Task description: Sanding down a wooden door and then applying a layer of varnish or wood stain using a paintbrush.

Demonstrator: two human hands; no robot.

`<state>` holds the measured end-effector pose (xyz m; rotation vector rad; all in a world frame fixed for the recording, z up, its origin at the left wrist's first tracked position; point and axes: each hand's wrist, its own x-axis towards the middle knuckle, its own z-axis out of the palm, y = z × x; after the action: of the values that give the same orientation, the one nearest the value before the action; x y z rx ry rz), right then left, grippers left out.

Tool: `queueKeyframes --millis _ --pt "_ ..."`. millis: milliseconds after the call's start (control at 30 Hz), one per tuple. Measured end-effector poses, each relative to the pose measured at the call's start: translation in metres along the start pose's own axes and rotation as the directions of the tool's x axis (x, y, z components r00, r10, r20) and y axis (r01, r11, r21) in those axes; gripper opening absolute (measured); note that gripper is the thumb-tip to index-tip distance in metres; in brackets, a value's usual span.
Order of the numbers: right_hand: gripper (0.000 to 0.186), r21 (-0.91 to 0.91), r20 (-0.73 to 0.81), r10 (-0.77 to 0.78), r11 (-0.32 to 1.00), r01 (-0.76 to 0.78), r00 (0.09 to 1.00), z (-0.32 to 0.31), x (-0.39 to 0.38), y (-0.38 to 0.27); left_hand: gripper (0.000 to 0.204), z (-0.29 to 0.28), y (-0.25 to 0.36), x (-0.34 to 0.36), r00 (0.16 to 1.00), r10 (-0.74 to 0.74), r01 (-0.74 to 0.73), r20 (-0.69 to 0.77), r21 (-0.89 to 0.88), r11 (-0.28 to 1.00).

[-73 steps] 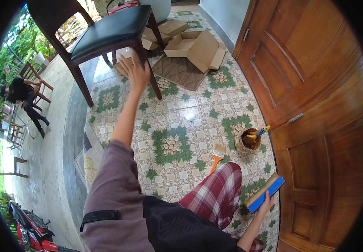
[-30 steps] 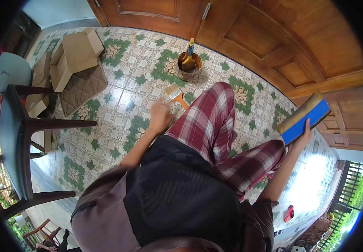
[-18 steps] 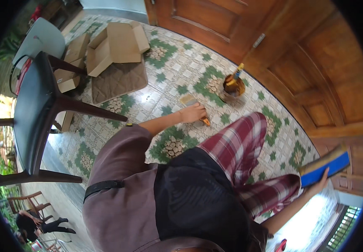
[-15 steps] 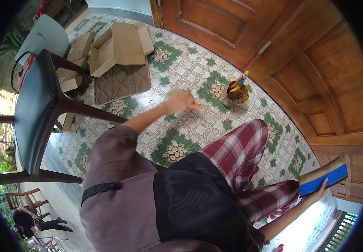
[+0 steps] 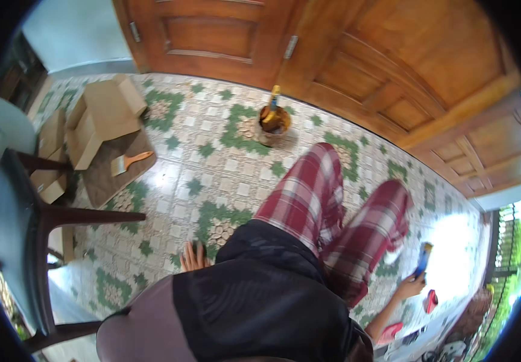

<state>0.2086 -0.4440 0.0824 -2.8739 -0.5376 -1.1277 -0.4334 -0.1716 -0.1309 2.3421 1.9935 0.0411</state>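
Note:
My left hand (image 5: 193, 257) rests on the patterned tile floor beside my hip, fingers spread, holding nothing. Out to the right, my right hand (image 5: 412, 285) grips a flat blue-and-tan object (image 5: 423, 259), seen narrow side on; its exact kind is unclear. A paintbrush (image 5: 132, 161) with an orange handle and pale bristles lies on the brown quilted mat (image 5: 105, 187). Near the wooden door stands a container (image 5: 277, 128) stained brown, with another brush (image 5: 274, 99) upright in it, its handle yellow and blue.
An open cardboard box (image 5: 107, 111) sits on the far end of the mat. To the left is a dark-seated chair (image 5: 16, 241). Wooden doors (image 5: 357, 66) line the far side. A red item (image 5: 432, 301) lies on the floor beyond my right hand.
My left hand has let go of the orange-handled paintbrush, now on the mat, and come down to the floor near my hip. My right hand has turned the blue-and-tan object. The view has swung right.

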Motion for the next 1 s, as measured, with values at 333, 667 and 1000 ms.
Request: queueKeyframes --millis 333,667,1000 --pt "0.05 -0.249 -0.105 0.05 0.966 -0.075 0.993 0.018 -0.136 0.084 0.072 -0.012 0.025 -0.116 0.999 0.004 0.007 0.048 -0.242 0.97" --pt "0.047 -0.222 -0.073 0.157 0.96 -0.17 0.985 0.045 -0.157 0.14 0.051 -0.064 0.084 -0.072 0.985 0.055 -0.048 -0.161 0.046 0.998" --pt "0.046 -0.24 0.022 0.229 0.946 -0.217 0.973 0.038 -0.163 0.091 0.044 -0.169 0.134 -0.009 0.988 0.126 -0.127 0.094 0.001 0.992"
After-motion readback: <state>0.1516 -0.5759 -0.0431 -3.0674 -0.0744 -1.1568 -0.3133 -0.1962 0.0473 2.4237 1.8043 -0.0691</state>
